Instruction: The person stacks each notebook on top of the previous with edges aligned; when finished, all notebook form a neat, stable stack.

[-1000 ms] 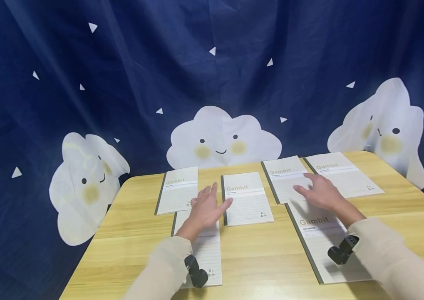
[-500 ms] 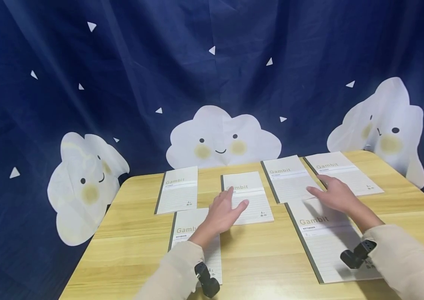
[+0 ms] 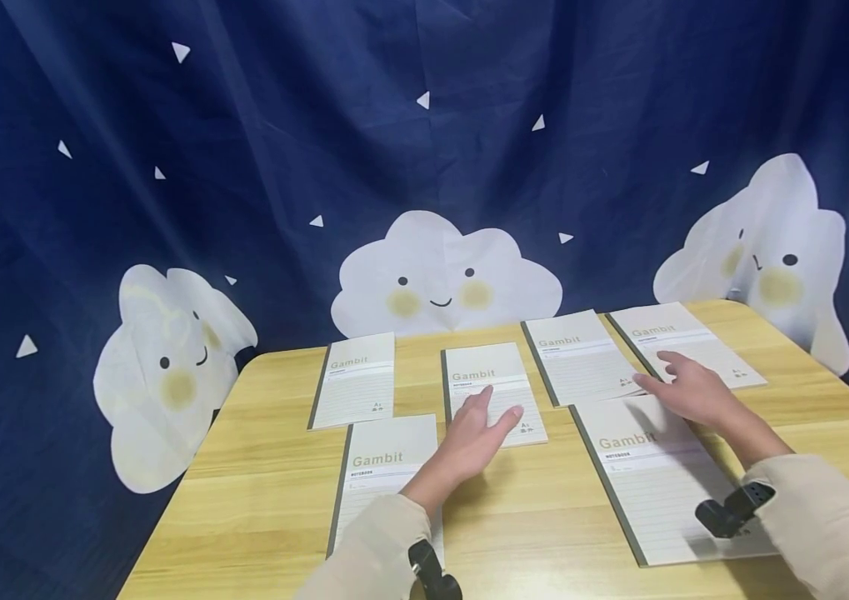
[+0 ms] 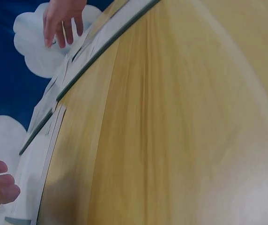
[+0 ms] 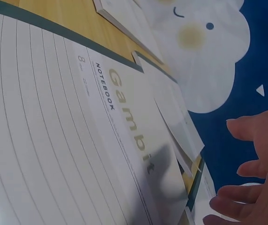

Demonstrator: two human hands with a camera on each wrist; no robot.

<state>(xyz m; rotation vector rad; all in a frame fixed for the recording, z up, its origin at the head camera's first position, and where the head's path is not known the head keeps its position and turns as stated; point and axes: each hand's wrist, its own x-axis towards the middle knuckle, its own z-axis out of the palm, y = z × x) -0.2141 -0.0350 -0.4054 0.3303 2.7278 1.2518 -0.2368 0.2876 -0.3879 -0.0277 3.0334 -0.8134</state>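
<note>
Several cream "Gambit" notebooks lie flat on a wooden table (image 3: 529, 517). My left hand (image 3: 480, 433) is spread open over the lower part of the middle notebook (image 3: 490, 385), beside the near left notebook (image 3: 382, 483). My right hand (image 3: 686, 387) hovers open, fingers loosely spread, above the far edge of the large near right notebook (image 3: 656, 479) (image 5: 68, 140), between the two far right notebooks (image 3: 577, 354) (image 3: 682, 342). The right wrist view shows its fingers (image 5: 251, 187) straight over the notebooks. Neither hand holds anything.
A further notebook (image 3: 355, 379) lies at the far left. A dark blue curtain (image 3: 424, 125) with white cloud figures hangs right behind the table. The table's left corner (image 3: 244, 375) and right edge (image 3: 844, 392) are close to the notebooks.
Both hands have moved right: the left from the near left notebook onto the middle one, the right off the far notebook toward the large near one. The notebooks have stayed in place.
</note>
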